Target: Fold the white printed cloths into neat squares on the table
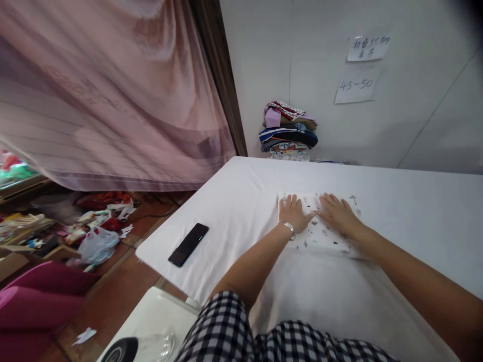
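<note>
A folded white cloth with small dark prints (320,236) lies on the white-covered table (407,201). Both of my hands rest flat on it, side by side. My left hand (293,213), with a metal watch at the wrist, presses the cloth's left part with fingers stretched out. My right hand (337,213) lies on the cloth's right part, fingers also extended. Neither hand holds anything.
A black phone (188,244) lies near the table's left edge. A stack of folded clothes (289,131) stands at the back against the wall. A pink curtain (109,95) hangs at the left, with bags and clutter (94,236) on the floor below.
</note>
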